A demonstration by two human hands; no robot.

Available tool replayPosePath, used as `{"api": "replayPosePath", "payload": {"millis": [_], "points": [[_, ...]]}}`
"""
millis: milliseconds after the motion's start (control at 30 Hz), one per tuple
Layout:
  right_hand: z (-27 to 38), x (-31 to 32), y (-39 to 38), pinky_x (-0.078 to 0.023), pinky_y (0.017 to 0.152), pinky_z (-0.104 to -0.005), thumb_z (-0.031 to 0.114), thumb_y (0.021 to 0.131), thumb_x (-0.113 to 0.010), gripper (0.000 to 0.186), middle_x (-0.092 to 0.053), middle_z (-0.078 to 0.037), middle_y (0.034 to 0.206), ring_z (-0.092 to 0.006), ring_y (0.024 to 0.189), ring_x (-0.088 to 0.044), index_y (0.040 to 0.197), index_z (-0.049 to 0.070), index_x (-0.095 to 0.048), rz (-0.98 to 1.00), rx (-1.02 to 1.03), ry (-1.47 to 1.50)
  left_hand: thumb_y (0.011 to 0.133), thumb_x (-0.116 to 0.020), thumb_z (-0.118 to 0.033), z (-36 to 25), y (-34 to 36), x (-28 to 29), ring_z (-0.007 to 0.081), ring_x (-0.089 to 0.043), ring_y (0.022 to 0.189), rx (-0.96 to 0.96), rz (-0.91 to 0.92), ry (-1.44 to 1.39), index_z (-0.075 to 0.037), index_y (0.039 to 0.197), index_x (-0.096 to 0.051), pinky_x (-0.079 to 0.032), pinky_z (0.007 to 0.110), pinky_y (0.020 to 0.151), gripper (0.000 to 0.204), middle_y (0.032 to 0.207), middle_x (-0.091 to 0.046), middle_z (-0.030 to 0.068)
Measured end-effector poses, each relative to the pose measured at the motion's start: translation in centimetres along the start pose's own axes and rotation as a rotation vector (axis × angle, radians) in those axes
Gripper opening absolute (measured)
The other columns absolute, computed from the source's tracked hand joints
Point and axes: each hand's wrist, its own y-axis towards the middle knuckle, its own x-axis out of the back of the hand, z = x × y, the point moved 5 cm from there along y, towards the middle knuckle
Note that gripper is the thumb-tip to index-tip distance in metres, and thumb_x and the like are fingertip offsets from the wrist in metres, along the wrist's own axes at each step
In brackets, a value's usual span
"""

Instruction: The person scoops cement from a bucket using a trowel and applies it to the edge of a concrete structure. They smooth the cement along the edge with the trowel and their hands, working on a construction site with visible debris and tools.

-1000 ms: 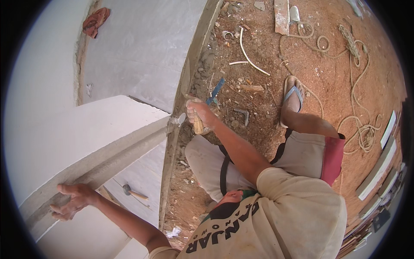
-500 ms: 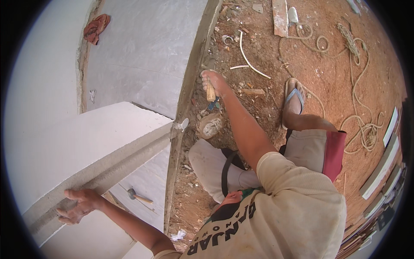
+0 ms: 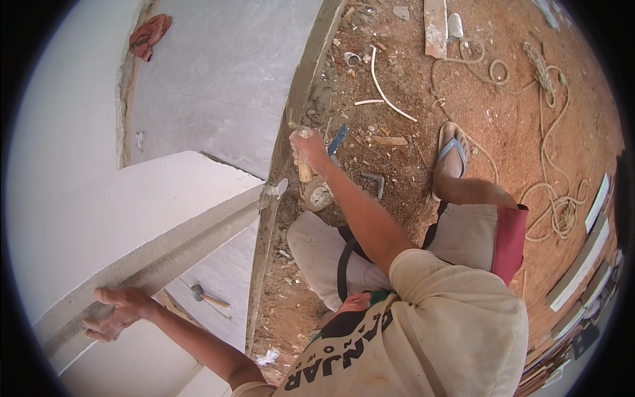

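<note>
My right hand [image 3: 308,151] is closed round the wooden handle [image 3: 305,171] of a tool, beside the long grey cement edge [image 3: 305,79] of the raised floor. The tool's working end is hidden by the hand, so its kind does not show. At the left, my left hand [image 3: 119,313] has its fingers spread against the rough grey edge [image 3: 152,274] of a white wall. On the grey floor past that wall lies a hammer [image 3: 197,292] with a dark head and a wooden handle. A flat blue strip [image 3: 338,140] lies on the dirt just right of my right hand.
Reddish dirt holds a thin white pipe [image 3: 381,83], a grey angled piece [image 3: 377,184] and tangled rope [image 3: 549,212]. A board [image 3: 434,30] lies farther off. A reddish cloth [image 3: 149,38] rests on the grey floor [image 3: 218,59]. Long planks [image 3: 582,264] lie at the right.
My right hand has moved left and slightly nearer with the wooden-handled tool, uncovering more of the blue strip and the grey angled piece. My left hand stays at the wall edge.
</note>
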Motion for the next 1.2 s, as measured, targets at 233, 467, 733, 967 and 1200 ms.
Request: {"api": "replayPosePath", "payload": {"millis": [233,467,733,967,1200], "points": [[2.0,2.9,1.8,-0.049,0.046,-0.0318,0.016,0.086,-0.063,0.017,-0.052,-0.002,0.07,-0.0135,0.052,-0.052,0.096,0.006,-0.054,-0.224,0.062,0.059,0.089,-0.06,-0.053,0.2,-0.4,-0.6,0.0455,-0.019,0.133,0.01,-0.004,-0.003,0.002,0.139,-0.035,-0.032,0.063,0.101,0.078,0.144,-0.02,0.0317],[-1.1,-1.3,0.6,-0.049,0.043,-0.0357,0.017,0.084,-0.063,0.02,-0.053,-0.007,0.063,-0.0185,0.05,-0.055,0.074,0.001,-0.054,-0.245,-0.047,-0.108,0.09,-0.061,-0.05,-0.5,-0.5,-0.3,0.0439,-0.022,0.132,-0.001,-0.017,-0.028,0.001,0.138,-0.036,-0.031,0.061,0.102,0.073,0.143,-0.02,0.0314],[-8.8,-2.9,-3.1,-0.049,0.043,-0.0409,0.017,0.082,-0.064,0.02,-0.059,-0.011,0.065,-0.0234,0.052,-0.06,0.076,-0.001,-0.058,-0.261,-0.1,-0.26,0.089,-0.06,-0.05,-0.3,0.0,-0.1,0.0446,-0.022,0.131,0.011,-0.01,-0.043,0.004,0.137,-0.037,-0.034,0.061,0.1,0.075,0.144,-0.02,0.0302],[-12.2,-5.5,-7.3,-0.047,0.042,-0.0397,0.019,0.084,-0.063,0.019,-0.055,-0.007,0.064,-0.0202,0.05,-0.056,0.078,0.003,-0.057,-0.165,-0.299,0.172,0.091,-0.06,-0.049,-0.4,0.1,0.0,0.0437,-0.02,0.133,-0.018,0.0,0.016,0.004,0.138,-0.034,-0.031,0.061,0.102,0.076,0.144,-0.018,0.0304],[-12.5,-9.0,-9.6,-0.048,0.048,-0.034,0.019,0.086,-0.062,0.015,-0.051,-0.003,0.07,-0.0153,0.056,-0.052,0.084,0.007,-0.053,-0.081,-0.273,0.357,0.091,-0.059,-0.052,-0.4,-0.1,0.0,0.0448,-0.021,0.132,-0.033,-0.018,0.022,0.001,0.137,-0.036,-0.033,0.062,0.1,0.074,0.143,-0.02,0.0323]]}}
